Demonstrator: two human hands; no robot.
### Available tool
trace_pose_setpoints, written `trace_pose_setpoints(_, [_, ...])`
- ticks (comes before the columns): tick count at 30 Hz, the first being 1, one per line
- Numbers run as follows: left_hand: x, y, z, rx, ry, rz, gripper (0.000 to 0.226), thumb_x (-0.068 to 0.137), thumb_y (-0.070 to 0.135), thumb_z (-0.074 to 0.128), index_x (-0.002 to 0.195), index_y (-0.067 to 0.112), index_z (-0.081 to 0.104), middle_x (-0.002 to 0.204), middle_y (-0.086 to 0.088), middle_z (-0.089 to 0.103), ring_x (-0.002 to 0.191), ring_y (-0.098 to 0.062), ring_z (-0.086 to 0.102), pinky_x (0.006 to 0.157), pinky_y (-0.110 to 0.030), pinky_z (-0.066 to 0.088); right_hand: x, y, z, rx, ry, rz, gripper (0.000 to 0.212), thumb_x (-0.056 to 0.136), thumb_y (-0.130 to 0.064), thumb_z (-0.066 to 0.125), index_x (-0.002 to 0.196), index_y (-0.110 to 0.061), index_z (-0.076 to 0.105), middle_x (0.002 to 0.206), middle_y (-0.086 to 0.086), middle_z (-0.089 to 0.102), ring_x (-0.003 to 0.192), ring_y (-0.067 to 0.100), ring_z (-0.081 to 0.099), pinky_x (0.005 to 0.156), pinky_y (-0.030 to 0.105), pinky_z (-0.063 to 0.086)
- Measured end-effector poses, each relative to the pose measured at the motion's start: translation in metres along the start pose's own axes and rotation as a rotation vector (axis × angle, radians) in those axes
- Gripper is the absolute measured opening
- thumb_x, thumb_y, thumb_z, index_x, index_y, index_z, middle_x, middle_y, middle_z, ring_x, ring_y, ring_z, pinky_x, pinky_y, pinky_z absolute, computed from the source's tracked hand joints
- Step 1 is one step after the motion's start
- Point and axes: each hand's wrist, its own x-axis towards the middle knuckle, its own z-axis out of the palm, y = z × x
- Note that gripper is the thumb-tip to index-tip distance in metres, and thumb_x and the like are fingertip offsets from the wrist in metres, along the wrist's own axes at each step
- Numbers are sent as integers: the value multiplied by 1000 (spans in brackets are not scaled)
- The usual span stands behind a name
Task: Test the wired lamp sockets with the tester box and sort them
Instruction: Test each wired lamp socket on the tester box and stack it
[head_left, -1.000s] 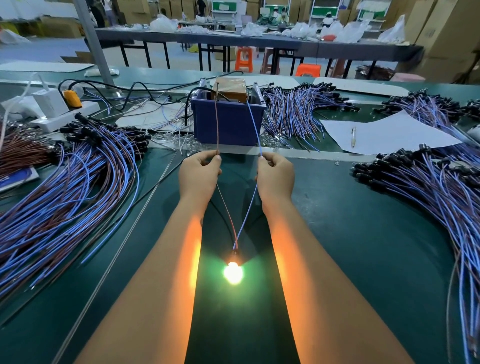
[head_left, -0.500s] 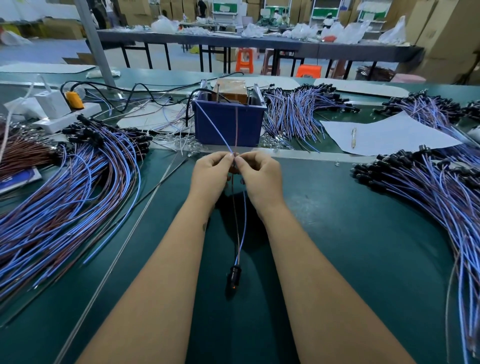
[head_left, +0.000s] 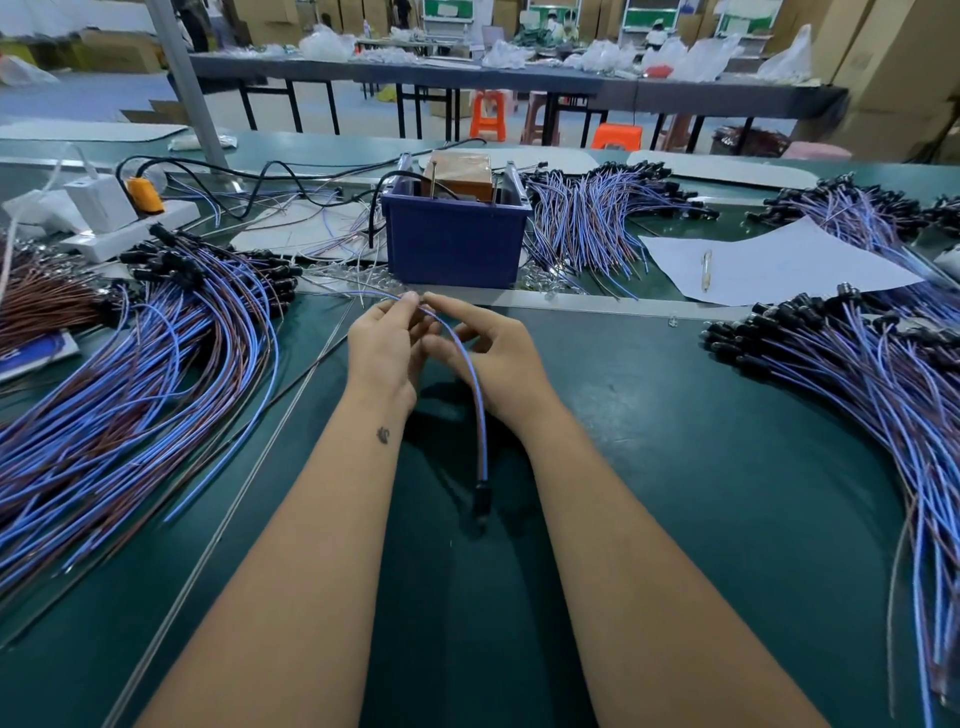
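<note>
Fingers (head_left: 410, 304) pinch blue-brown wires (head_left: 475, 384); black socket (head_left: 482, 500) dangles unlit.

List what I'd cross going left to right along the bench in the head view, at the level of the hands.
Left pile of blue and brown wired sockets → left hand → right hand → bare green mat → right pile of wired sockets.

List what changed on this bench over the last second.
The bulb went dark. Both wire ends came off the tester box, and the left hand and right hand drew together, pinching the wires. The piles stayed put.
</note>
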Motion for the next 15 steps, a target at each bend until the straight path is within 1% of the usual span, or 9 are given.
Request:
trace_pose_setpoints(2, [1, 0, 0, -41, 24, -4, 22, 97, 3, 53, 76, 7, 52, 62, -4, 58, 45, -5, 57, 48, -15, 51, 0, -4, -4, 179, 80, 63, 25, 91, -10, 67, 115, -14, 70, 76, -4, 66, 66, 6, 54, 65, 20, 49])
trace_pose_setpoints(3, [1, -1, 0, -52, 34, -3, 21, 97, 2, 53, 77, 8, 51, 65, -5, 58, 46, -5, 58, 50, -16, 52, 0, -5, -7, 265, 122, 88, 21, 94, -10, 61, 113, -11, 70, 74, -1, 66, 64, 5, 57, 64, 18, 50])
trace_pose_setpoints(5, [1, -2, -1, -70, 51, 6, 20, 96, 0, 54, 79, 9, 49, 69, -6, 57, 48, -7, 58, 52, -17, 53, 0, -8, -13, 473, 196, 134, 18, 99, -9, 53, 108, -8, 68, 74, 3, 67, 66, 8, 64, 67, 18, 52])
trace_pose_setpoints(7, [3, -1, -4, -93, 71, 15, 19, 95, 0, 56, 80, 10, 49, 70, -6, 58, 50, -8, 59, 53, -18, 53, 1, -9, -20, 713, 273, 188, 18, 100, -8, 48, 101, -8, 66, 74, 1, 69, 68, 10, 67, 71, 20, 54])
trace_pose_setpoints(8, [5, -1, -6, -83, 75, 26, 19, 94, 1, 58, 80, 10, 50, 70, -6, 58, 52, -8, 60, 54, -18, 54, 2, -9, -23, 793, 320, 213, 18, 100, -8, 47, 99, -8, 65, 72, 1, 70, 67, 10, 68, 71, 20, 55])
trace_pose_setpoints(10, [6, -3, -10, 19, 68, 79, 19, 92, 1, 61, 79, 11, 53, 71, -5, 59, 56, -9, 60, 56, -19, 54, 2, -9, -31, 836, 406, 253, 19, 100, -9, 48, 94, -9, 65, 68, -1, 68, 63, 9, 66, 69, 21, 53])
trace_pose_setpoints(12, [6, -8, -11, 205, 43, 162, 19, 91, 1, 63, 78, 12, 54, 71, -4, 58, 57, -9, 59, 57, -20, 54, 1, -8, -34, 790, 461, 274, 20, 101, -13, 49, 88, -12, 65, 66, -3, 66, 61, 8, 63, 65, 22, 49])
trace_pose_setpoints(13, [5, -11, -12, 306, 23, 204, 20, 90, 0, 64, 78, 13, 54, 72, -4, 58, 56, -8, 59, 57, -22, 54, 0, -8, -34, 759, 485, 279, 22, 102, -14, 48, 86, -13, 63, 67, -3, 65, 63, 10, 61, 64, 22, 47])
trace_pose_setpoints(15, [1, -17, -12, 507, -30, 286, 21, 88, 0, 65, 78, 16, 54, 72, -4, 59, 53, -6, 60, 62, -30, 56, -2, -6, -32, 711, 530, 277, 27, 104, -14, 43, 82, -14, 58, 75, 1, 63, 71, 13, 60, 68, 23, 46])
